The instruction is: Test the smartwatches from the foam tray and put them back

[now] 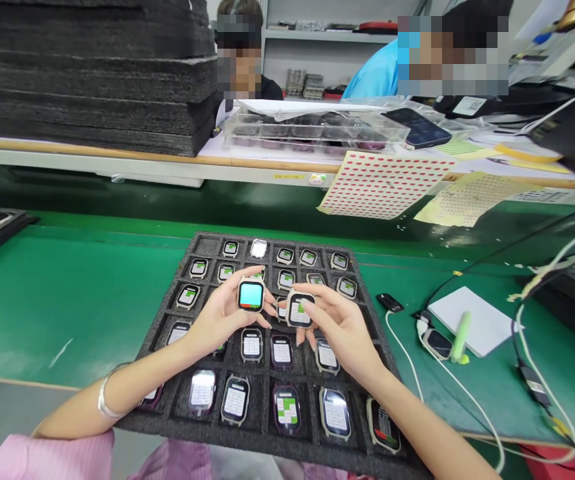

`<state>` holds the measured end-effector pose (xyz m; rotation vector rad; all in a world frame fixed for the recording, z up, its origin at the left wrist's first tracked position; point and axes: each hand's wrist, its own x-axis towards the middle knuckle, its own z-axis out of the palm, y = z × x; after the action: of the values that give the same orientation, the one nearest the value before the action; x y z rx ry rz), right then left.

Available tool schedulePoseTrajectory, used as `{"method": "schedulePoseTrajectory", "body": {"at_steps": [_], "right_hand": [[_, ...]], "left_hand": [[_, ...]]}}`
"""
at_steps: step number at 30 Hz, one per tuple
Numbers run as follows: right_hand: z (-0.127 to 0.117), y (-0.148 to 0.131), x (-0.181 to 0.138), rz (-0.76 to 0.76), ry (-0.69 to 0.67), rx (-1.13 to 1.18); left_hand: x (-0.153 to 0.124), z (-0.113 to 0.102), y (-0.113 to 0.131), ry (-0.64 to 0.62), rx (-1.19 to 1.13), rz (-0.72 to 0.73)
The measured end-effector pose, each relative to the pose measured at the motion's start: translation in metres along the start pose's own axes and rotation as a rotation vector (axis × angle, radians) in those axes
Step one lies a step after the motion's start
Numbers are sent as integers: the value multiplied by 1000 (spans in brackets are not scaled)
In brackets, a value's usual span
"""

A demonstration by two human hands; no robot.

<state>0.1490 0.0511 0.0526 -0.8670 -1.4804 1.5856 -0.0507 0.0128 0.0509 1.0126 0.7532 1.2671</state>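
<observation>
My left hand (227, 305) grips a smartwatch case (250, 295) without a strap, its screen lit cyan with a red and green strip along the bottom. Close beside it, my right hand (334, 320) holds a second smartwatch case (300, 309), thumb on its screen, which shows a white and green grid. Both hands are above a black foam tray (167, 373) divided into square pockets. Several similar watch cases lie in those pockets, most with lit screens, such as a purple-framed watch (286, 408) near the front. My hands and forearms hide some pockets.
Right of the tray, white cables (407, 353), a small charger (390, 302), a white pad (474, 320) and a green marker (462, 337) lie on the green table (92, 287). Stacked black foam (87, 87) stands on the shelf behind. Two people (372, 70) sit beyond it.
</observation>
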Motion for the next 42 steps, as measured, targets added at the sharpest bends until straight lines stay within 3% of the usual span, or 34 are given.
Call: {"method": "schedulePoseTrajectory", "body": {"at_steps": [3,8,14,20,32,42], "right_hand": [[0,-1,0,14,-3,-7],[-4,-1,1,4,-122,124],[-1,-2,-2,-13,-97,52],[-4,1,1,-50,-159,142],[1,-2,-1,-12,-97,44],[-5,4,1,-61,-89,104]], "left_hand": [[0,0,0,2,0,-1],[-1,-2,-1,-7,-9,10],[-1,0,0,-14,18,7],[-2,1,1,-7,28,-14],[0,0,0,-25,20,-19],[-2,0,-1,-17,16,-28]]}}
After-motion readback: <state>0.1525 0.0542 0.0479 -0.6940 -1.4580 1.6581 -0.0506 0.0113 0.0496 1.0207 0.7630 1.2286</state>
